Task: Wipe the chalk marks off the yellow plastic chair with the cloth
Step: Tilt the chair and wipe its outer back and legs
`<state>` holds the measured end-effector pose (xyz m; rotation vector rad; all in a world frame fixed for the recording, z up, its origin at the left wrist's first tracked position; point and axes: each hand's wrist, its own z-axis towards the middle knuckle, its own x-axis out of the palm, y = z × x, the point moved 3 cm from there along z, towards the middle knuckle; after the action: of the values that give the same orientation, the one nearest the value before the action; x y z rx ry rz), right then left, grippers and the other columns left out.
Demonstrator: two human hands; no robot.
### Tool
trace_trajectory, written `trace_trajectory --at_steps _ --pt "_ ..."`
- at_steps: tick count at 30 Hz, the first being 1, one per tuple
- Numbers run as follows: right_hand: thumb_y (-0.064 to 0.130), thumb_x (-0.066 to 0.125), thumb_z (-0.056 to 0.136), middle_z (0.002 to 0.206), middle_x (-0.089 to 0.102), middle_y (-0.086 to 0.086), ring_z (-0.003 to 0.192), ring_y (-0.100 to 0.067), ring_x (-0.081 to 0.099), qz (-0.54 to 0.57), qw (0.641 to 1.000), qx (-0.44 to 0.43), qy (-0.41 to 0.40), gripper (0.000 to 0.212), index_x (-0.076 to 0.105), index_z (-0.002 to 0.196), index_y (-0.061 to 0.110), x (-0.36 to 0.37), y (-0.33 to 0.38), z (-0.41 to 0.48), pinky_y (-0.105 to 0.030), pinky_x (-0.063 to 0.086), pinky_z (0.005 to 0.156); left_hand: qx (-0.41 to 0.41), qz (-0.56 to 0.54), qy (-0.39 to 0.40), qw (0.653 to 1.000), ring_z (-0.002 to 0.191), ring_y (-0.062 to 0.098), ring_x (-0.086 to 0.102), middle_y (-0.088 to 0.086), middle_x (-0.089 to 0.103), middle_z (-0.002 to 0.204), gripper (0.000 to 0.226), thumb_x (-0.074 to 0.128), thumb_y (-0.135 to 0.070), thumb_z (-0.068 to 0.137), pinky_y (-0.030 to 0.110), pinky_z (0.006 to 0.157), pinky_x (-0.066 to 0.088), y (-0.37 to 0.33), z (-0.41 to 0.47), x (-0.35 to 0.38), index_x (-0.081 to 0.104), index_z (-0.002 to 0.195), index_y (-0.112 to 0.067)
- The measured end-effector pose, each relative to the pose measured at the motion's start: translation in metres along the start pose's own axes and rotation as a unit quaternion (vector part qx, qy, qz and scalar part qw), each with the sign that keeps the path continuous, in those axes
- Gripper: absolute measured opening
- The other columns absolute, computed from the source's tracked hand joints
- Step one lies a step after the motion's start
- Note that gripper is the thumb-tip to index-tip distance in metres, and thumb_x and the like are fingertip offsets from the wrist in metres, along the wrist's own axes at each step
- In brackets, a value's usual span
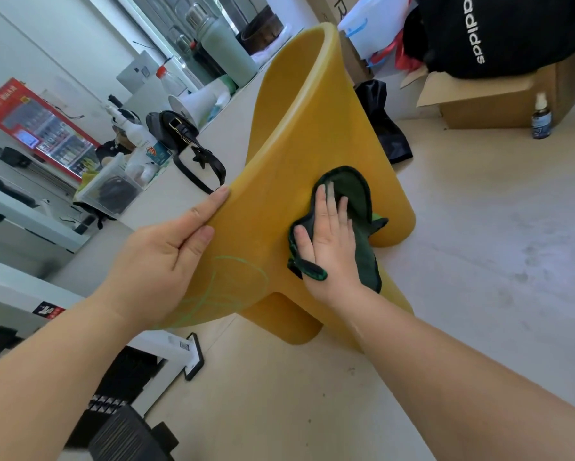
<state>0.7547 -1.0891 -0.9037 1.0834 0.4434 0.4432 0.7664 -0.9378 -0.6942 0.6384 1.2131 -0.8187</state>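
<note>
The white brand word "adidas" runs sideways on a black fabric bag (519,38) atop an open brown cardboard box (485,101); other labels are too blurred to read.

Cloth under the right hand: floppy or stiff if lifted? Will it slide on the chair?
Probably floppy: the cloth bunches and folds around the flat right hand. Likely light, since it looks like thin fabric. It should slide readily on the chair, whose plastic looks smooth; the left hand grips its edge, perhaps as a brace.
</note>
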Motion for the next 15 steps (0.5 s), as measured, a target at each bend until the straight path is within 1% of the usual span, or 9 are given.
trace_trajectory --at_steps 2,3,5,7,8,10,11,13,15 --pt "0.062 0.017 0.101 0.170 -0.003 0.014 0.158 -0.020 -0.008 0.021 1.000 0.013 -0.008 0.067 -0.008 0.158 0.040 -0.010 -0.004 0.000 -0.051 0.003 0.126 -0.001 -0.006 -0.001 1.000 0.090 0.001 0.061 -0.028 0.065 0.102 0.044 0.036 -0.050 0.095 0.019 0.081 0.047 -0.015 0.000 0.000 0.036 0.135 -0.071" --pt "0.062 0.018 0.101 0.170 -0.002 0.016 0.158 -0.020 -0.007 0.026 0.999 0.029 -0.012 0.065 -0.007 0.158 0.042 -0.015 -0.007 0.000 -0.052 0.002 0.126 0.000 -0.005 -0.001 1.000 0.087 0.000 0.060 -0.033 0.063 0.098 0.044 0.037 -0.049 0.097 0.018 0.079 0.047 -0.024 0.001 0.001 0.036 0.135 -0.071" --pt "0.061 0.019 0.102 0.170 0.000 0.018 0.158 -0.019 -0.005 0.034 0.997 0.069 -0.024 0.063 -0.002 0.159 0.046 -0.026 -0.009 0.000 -0.054 0.001 0.126 0.007 0.008 -0.002 1.000 0.078 0.000 0.060 -0.034 0.063 0.078 0.044 0.038 -0.045 0.100 0.010 0.069 0.044 -0.043 0.003 0.002 0.036 0.136 -0.069" --pt "0.060 0.019 0.102 0.170 0.004 0.018 0.158 -0.019 -0.002 0.050 0.993 0.100 -0.038 0.060 0.004 0.159 0.047 -0.033 -0.006 0.000 -0.057 0.002 0.125 0.015 0.016 -0.003 1.000 0.074 -0.002 0.058 -0.039 0.057 0.070 0.044 0.040 -0.041 0.102 0.006 0.063 0.040 -0.061 0.004 0.001 0.036 0.139 -0.065" --pt "0.058 0.019 0.102 0.170 0.006 0.018 0.158 -0.019 0.000 0.057 0.991 0.110 -0.044 0.059 0.006 0.159 0.047 -0.036 -0.004 0.000 -0.058 0.003 0.125 0.017 0.017 -0.006 1.000 0.070 -0.003 0.056 -0.039 0.054 0.073 0.044 0.040 -0.041 0.102 0.004 0.063 0.039 -0.069 0.004 0.000 0.036 0.140 -0.063" --pt "0.057 0.019 0.103 0.170 0.009 0.017 0.158 -0.018 0.000 0.064 0.989 0.122 -0.056 0.059 0.009 0.160 0.045 -0.042 0.001 -0.004 -0.059 0.004 0.124 0.014 0.017 -0.010 1.000 0.067 -0.004 0.052 -0.032 0.058 0.090 0.044 0.041 -0.041 0.102 0.005 0.063 0.036 -0.083 0.007 -0.001 0.037 0.141 -0.061" --pt "0.058 0.018 0.102 0.170 0.007 0.018 0.158 -0.016 -0.001 0.061 0.989 0.123 -0.062 0.060 0.009 0.160 0.045 -0.044 0.005 -0.008 -0.058 0.002 0.125 0.014 0.018 -0.011 1.000 0.071 -0.001 0.051 -0.028 0.062 0.100 0.044 0.041 -0.041 0.102 0.004 0.064 0.035 -0.089 0.010 -0.002 0.038 0.142 -0.060" --pt "0.060 0.012 0.100 0.168 -0.001 0.023 0.157 -0.013 -0.009 0.058 0.990 0.103 -0.077 0.061 0.004 0.159 0.046 -0.042 0.021 -0.020 -0.053 -0.007 0.125 0.016 0.020 -0.011 1.000 0.086 0.005 0.055 -0.024 0.063 0.113 0.043 0.042 -0.041 0.103 0.002 0.067 0.035 -0.098 0.017 -0.002 0.040 0.143 -0.057" --pt "0.057 0.009 0.099 0.161 -0.013 0.037 0.155 -0.008 -0.017 0.089 0.989 0.067 -0.093 0.057 0.000 0.155 0.050 -0.036 0.041 -0.029 -0.047 -0.018 0.123 0.021 0.016 -0.018 0.999 0.099 0.008 0.058 -0.019 0.064 0.123 0.042 0.043 -0.039 0.103 0.009 0.069 0.036 -0.106 0.027 -0.003 0.043 0.143 -0.052"
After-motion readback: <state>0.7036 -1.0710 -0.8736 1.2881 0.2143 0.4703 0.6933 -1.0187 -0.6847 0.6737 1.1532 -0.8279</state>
